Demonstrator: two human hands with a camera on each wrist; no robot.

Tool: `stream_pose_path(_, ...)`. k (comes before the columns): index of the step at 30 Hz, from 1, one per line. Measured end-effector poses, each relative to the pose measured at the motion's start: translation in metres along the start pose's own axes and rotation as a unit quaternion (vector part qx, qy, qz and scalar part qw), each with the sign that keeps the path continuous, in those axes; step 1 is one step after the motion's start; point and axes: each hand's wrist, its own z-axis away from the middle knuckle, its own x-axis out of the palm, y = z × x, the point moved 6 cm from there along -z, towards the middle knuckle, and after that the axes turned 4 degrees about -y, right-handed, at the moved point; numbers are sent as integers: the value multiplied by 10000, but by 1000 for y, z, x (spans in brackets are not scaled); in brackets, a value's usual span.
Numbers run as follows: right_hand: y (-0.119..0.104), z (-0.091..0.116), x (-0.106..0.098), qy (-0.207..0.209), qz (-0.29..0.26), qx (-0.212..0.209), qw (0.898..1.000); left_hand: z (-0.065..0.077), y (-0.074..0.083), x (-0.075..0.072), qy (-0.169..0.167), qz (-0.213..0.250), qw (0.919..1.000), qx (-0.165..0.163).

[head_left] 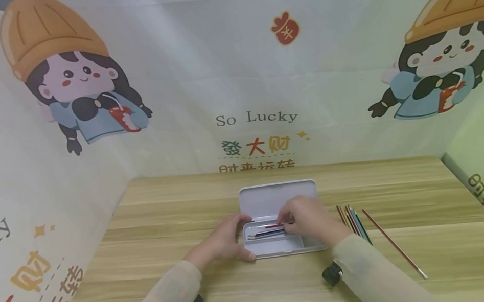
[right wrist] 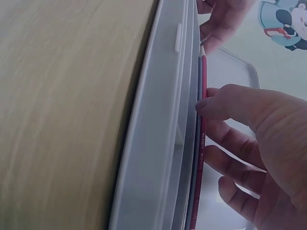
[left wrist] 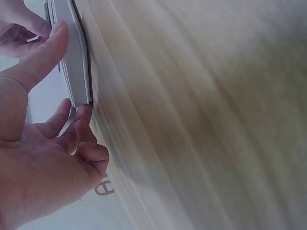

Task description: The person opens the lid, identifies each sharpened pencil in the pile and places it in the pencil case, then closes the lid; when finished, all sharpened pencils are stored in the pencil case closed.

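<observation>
A white pencil case point(head_left: 279, 247) lies on the table with its lid point(head_left: 272, 198) standing up at the back. My left hand point(head_left: 224, 241) holds the case's left end, thumb at the front and fingers toward the back. In the left wrist view the case's end point(left wrist: 76, 62) sits between that thumb and the fingers. Over the case's right part, my right hand point(head_left: 309, 216) pinches a red pencil point(right wrist: 202, 139) between thumb and fingers. Dark pencils point(head_left: 266, 233) lie inside the case, their points to the left; my right hand hides their other ends.
Right of the case lie several colored pencils point(head_left: 353, 220) in a loose bunch. A single red pencil point(head_left: 394, 243) lies slanted farther right, partly toward the front. A printed cloth point(head_left: 251, 82) hangs behind and beside the wooden table point(head_left: 175, 207).
</observation>
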Motion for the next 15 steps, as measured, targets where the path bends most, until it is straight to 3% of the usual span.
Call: stream_pose_path(15,-14,-14,14,-217,-252,-224,9992,-1,-2,1,-38,91,9999,-15)
